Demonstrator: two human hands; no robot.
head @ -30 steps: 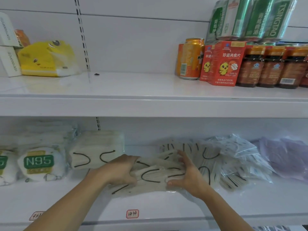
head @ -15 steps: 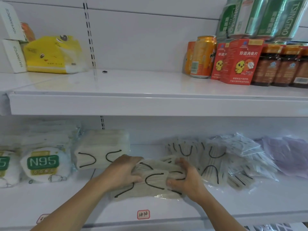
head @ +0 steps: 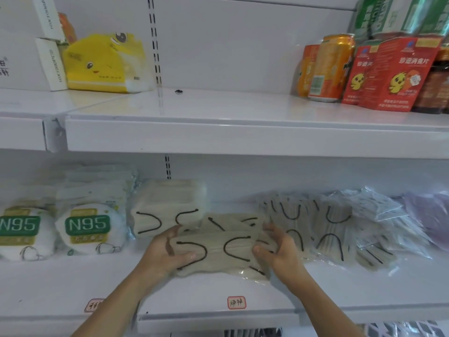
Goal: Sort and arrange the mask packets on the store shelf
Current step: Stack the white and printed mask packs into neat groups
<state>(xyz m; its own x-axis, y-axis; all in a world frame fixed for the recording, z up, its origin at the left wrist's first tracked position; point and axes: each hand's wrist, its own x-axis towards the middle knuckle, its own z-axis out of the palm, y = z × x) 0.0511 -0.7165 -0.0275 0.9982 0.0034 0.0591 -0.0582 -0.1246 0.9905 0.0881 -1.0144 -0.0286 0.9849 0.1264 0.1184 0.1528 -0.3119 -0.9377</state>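
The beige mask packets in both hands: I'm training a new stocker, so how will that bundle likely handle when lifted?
The beige mask packets look soft, thin and probably light. Their clear glossy wrap may let them slide apart, so the left hand and right hand squeezing both ends seems wise.

Beige mask packets (head: pixel 218 251) with black ear loops, clear wrap; same beige-and-black in the upright stack (head: pixel 167 207) and the spread pile (head: pixel 315 227). N95 packs (head: pixel 87 229): white with green label, white lettering, olive-yellow trim; far right, pale purple packets (head: pixel 430 215). Upper shelf (head: pixel 218 132) white: yellow tissue pack (head: pixel 104 62) with cartoon face, orange can (head: pixel 332 69), red boxes (head: pixel 398 74) with yellow chick, green cans (head: pixel 398 15), white cartons (head: pixel 26 45).
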